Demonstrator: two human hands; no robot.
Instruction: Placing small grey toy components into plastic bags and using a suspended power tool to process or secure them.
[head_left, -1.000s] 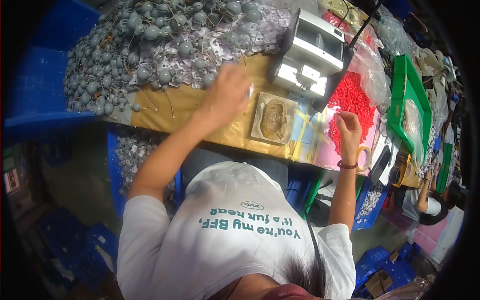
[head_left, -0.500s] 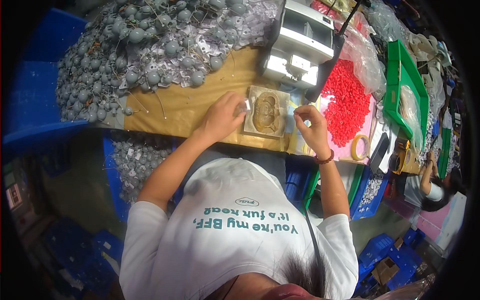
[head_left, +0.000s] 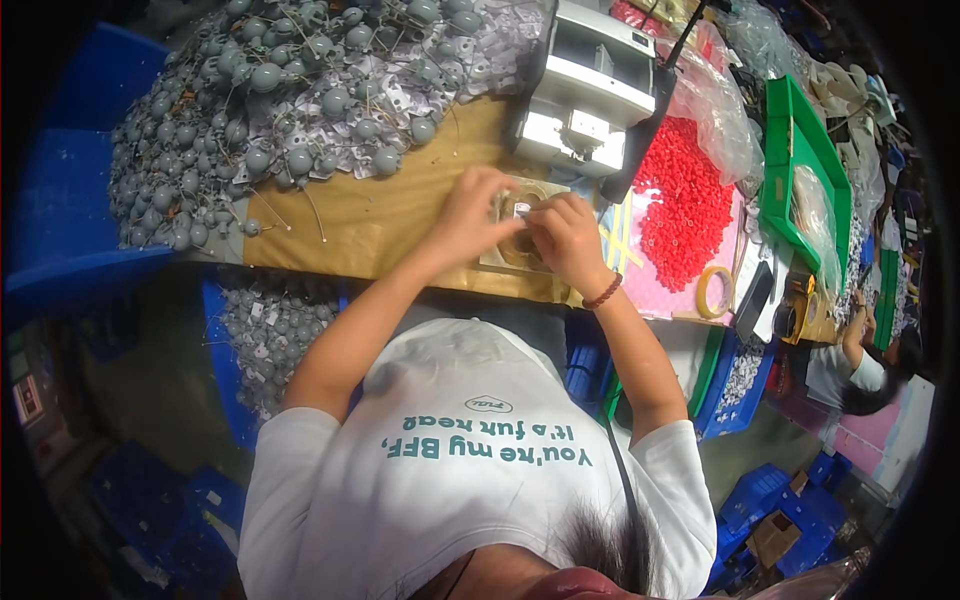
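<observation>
Over a square tan block with a hollowed recess [head_left: 512, 258], my two hands meet. My left hand [head_left: 474, 212] is closed, its fingertips at a small white piece [head_left: 521, 210] that pokes out between the hands. From the other side, my right hand [head_left: 567, 236] pinches close against that piece; whatever sits in its fingertips is too small to make out. Both hands cover most of the block's recess.
Grey ball-shaped parts with wires [head_left: 265, 78] heap at the back left. A white machine [head_left: 597, 75] stands behind the block. To the right lie small red parts [head_left: 685, 200], a tape roll [head_left: 714, 291] and a green tray [head_left: 780, 175]. Another person [head_left: 848, 375] works far right.
My right hand has moved left, over the block, to meet my left hand. My left hand has shifted slightly right with the white piece, which now lies between both hands' fingertips.
</observation>
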